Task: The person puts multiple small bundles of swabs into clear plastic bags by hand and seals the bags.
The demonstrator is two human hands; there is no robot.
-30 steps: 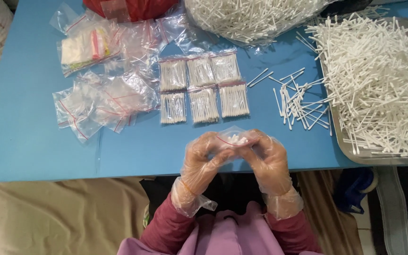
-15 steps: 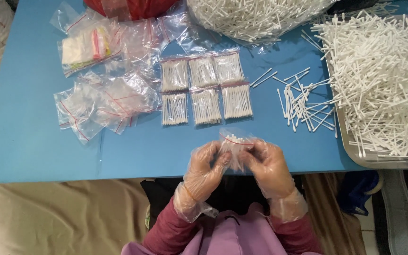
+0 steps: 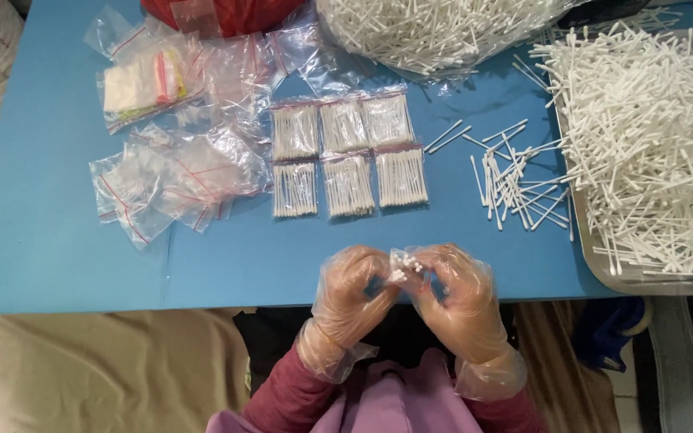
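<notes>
Clear plastic gloves are covering both hands, and the left hand [image 3: 354, 293] and right hand [image 3: 459, 297] are closing together on a small clear bag of cotton swabs [image 3: 407, 271] held between their fingertips at the near edge of the blue worktop [image 3: 50, 256]. Six filled bags [image 3: 348, 156] are lying in two rows at 12 o'clock from the hands, with empty bags [image 3: 178, 172] at 10 o'clock, loose swabs [image 3: 515, 176] at 1 o'clock and a metal tray [image 3: 615, 277] of swabs at 2 o'clock.

Bare blue table [image 3: 58, 256] left of filled bags [image 3: 348, 156]
</notes>
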